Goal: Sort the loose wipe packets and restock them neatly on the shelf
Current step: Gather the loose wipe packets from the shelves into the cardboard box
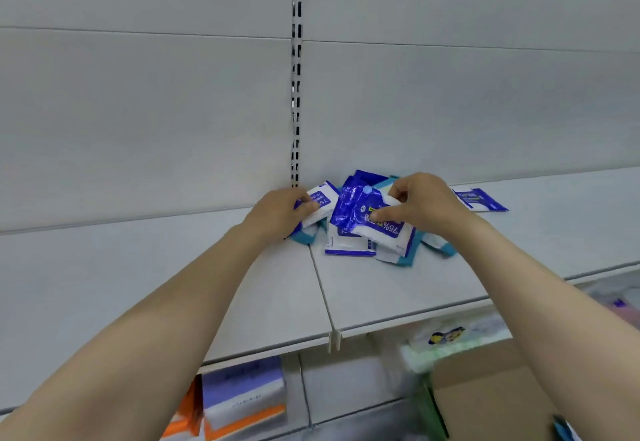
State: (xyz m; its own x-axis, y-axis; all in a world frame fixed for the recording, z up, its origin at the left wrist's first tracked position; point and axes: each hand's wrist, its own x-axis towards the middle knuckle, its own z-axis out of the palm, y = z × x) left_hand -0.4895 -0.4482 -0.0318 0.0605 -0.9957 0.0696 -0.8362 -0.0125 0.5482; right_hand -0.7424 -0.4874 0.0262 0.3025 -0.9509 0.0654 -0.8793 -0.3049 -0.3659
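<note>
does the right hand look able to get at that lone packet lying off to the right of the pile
Probably yes. The lone packet lies flat on the shelf just beyond the right hand, with nothing on top of it. But that hand is pinching a packet from the pile, so it would likely have to let go first.

Blue-and-white wipe packets (360, 229), some teal-edged, on a pale grey shelf (398, 288); orange-and-lavender boxes (242, 395) below.
</note>
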